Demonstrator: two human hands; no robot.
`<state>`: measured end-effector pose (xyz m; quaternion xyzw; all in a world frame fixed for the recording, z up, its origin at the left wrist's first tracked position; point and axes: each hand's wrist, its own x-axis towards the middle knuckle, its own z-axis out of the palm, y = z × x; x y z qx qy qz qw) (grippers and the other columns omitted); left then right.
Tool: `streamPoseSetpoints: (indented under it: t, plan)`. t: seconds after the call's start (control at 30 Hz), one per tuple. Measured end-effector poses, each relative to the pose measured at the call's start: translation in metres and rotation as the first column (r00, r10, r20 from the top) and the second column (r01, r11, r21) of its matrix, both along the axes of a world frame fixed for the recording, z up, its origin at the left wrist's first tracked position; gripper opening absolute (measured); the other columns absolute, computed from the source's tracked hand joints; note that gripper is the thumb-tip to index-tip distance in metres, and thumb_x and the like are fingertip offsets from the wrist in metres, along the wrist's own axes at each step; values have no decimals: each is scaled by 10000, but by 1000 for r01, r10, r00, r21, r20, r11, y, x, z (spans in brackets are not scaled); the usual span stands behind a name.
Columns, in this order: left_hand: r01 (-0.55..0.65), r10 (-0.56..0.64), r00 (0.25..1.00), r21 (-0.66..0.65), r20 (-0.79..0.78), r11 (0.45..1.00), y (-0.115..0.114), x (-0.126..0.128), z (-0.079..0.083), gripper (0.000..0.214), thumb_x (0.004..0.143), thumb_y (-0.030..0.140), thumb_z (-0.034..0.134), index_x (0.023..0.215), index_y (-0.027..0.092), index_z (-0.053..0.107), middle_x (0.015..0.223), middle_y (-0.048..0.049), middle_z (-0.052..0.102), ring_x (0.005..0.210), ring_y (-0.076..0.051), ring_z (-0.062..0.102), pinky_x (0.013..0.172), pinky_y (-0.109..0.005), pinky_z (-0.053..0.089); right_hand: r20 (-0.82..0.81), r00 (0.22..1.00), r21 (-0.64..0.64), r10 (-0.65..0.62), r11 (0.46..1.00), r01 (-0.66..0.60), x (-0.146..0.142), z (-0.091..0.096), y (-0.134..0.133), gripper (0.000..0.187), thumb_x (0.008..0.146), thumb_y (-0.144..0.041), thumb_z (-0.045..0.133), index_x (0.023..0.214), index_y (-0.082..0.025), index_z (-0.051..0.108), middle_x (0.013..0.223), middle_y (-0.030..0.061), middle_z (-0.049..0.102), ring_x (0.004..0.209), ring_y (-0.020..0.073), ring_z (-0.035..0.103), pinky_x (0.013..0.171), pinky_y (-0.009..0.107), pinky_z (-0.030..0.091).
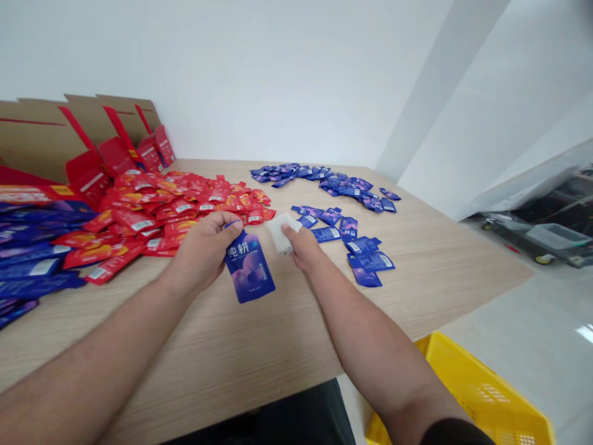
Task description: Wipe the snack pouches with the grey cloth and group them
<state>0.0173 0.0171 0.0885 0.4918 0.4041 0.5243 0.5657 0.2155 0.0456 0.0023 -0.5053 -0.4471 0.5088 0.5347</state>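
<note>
Left hand (206,250): grip clenched on the top corner of a blue-purple sachet (250,269), which hangs over the wooden tabletop (259,364). Right hand (301,244): grip pinching a small white pouch (278,233), just beside the sachet. Nearby: loose blue sachets (345,238) ahead right; heap of red sachets (180,213) ahead left; yellow plastic crate (467,389) below the near right edge

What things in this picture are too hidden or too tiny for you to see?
Head view, all of these:
The blue sachet: its top is hidden by the left hand.
The white packet: partly covered by the right hand.
The yellow crate: cut off by the bottom edge.
The red sachets: their print is too small to read.
</note>
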Motion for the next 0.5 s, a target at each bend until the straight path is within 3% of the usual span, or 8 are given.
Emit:
streamPoseSetpoints:
  t: [0.1,0.23,0.37,0.5]
  plan:
    - [-14,11,999,-94,-36,995,-1,-19,-27,210,683,257,760,754,177,579,537,49,535,426,-83,455,419,-187,369,-90,982,-17,169,985,-171,2,12,-11,495,785,-624,711,1041,-213,608,846,14,702,727,152,646,648,259,527]
    - [-32,29,999,-119,-31,992,6,-23,-55,266,655,335,768,752,179,576,551,45,563,455,-92,483,443,-199,392,-110,889,-67,445,889,-453,-18,17,-32,663,518,-649,893,899,-165,649,769,34,697,701,180,646,637,284,525]
    - [-11,-1,993,-103,-118,995,5,-22,-69,311,640,374,795,779,174,601,602,30,609,492,-104,520,470,-209,401,89,790,-68,606,795,-603,-39,9,-41,607,625,-652,847,956,-171,678,859,14,699,759,156,631,712,278,510]
    - [16,-34,991,-139,-129,990,3,-26,-78,393,627,421,828,848,178,614,653,17,647,521,-122,549,486,-228,418,215,792,-58,572,817,-574,-44,2,-40,565,687,-648,809,972,-177,683,866,9,685,764,156,617,689,270,491]
